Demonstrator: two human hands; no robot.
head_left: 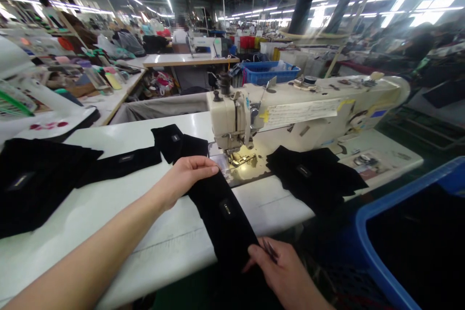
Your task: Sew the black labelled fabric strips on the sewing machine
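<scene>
A long black fabric strip (225, 218) with a small label lies across the white table's (145, 223) front edge, its far end near the presser foot (240, 157) of a cream sewing machine (301, 111). My left hand (185, 177) grips the strip's upper end, fingers curled over the cloth. My right hand (279, 269) pinches the strip's lower end below the table edge. More black labelled pieces (174, 143) lie chained to the left of the machine.
A pile of black labelled pieces (316, 174) sits right of the needle. Black fabric (32, 179) covers the table's left end. A blue bin (410, 232) holding dark cloth stands at lower right. Other workstations and a blue basket (269, 71) lie behind.
</scene>
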